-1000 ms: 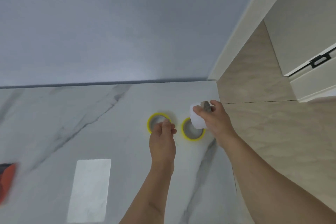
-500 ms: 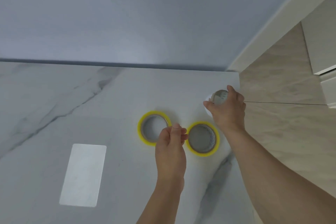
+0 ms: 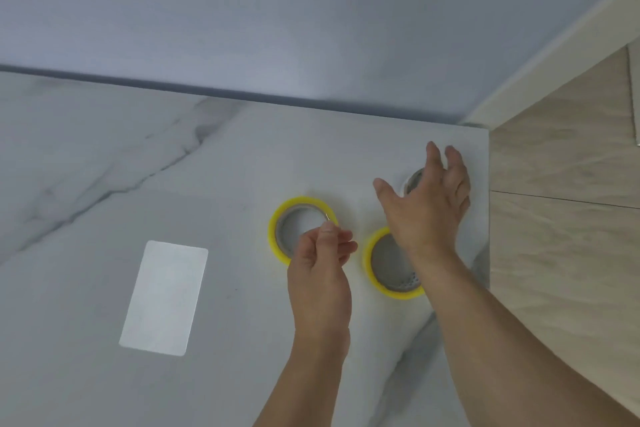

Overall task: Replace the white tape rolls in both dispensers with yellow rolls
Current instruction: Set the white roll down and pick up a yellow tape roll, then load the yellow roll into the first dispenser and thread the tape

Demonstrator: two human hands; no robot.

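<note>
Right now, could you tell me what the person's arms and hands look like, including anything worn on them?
Both forearms are bare, with no sleeves in view. The left hand and right hand wear no gloves, and no rings, watch or bracelets are visible.

Your two arms enter the view from the lower edge, both bare from the forearm down; no sleeve, cuff or glove covers them within the picture. Your bare left hand (image 3: 320, 282) carries no ring, watch, strap or band on the fingers or wrist that show. Your bare right hand (image 3: 427, 208) is likewise unadorned, with short, unpainted fingernails visible at the fingertips. Both forearms show plain surfaces with no markings or tattoos. The upper arms lie outside the frame.
</note>
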